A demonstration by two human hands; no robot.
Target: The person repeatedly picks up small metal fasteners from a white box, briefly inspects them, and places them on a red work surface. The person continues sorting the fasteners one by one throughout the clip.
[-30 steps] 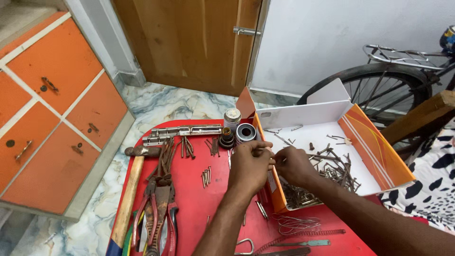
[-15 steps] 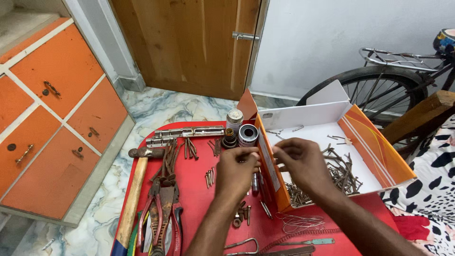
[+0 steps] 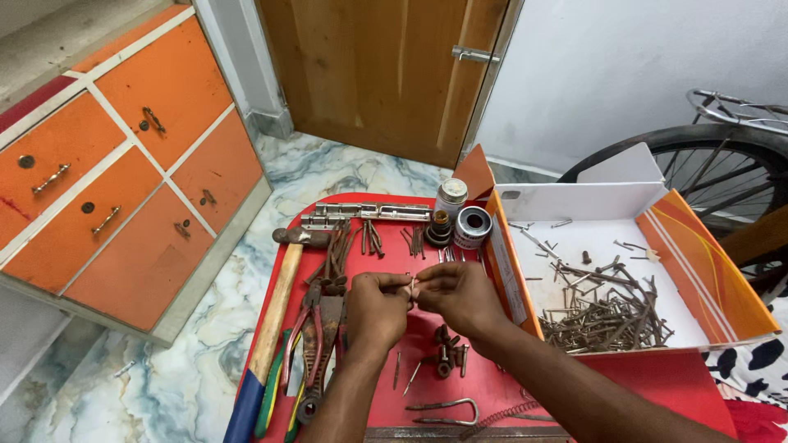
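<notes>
While pinching, hands beside perhaps rusty nails.

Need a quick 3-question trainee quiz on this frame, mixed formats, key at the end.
1. True or false: both hands pinch one small nail between them.
2. The heap of rusty nails lies in: A) the orange box B) an orange cabinet drawer C) the floor.
3. Fill in: the hammer lies along the ____ edge of the red table.

Key: 1 true; 2 A; 3 left.
</notes>
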